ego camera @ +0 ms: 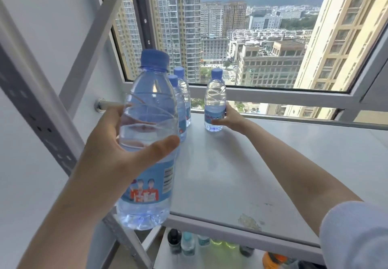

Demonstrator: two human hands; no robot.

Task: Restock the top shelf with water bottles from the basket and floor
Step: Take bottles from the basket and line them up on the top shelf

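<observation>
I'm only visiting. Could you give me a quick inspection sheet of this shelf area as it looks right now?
Surface: white top shelf, scuffed patch near front edge.
Job's things: two standing bottles back left, untouched; two more in the hands.
Clutter: assorted drinks on lower shelf.
Grips: left hand holds front bottle aloft; right hand grips back bottle upright on shelf.
Cables: nothing seen.
Surroundings: window, high-rises outside; rod at left.

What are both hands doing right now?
Left hand: grips the near bottle, held in the air.
Right hand: grips the far bottle on the shelf.
</observation>
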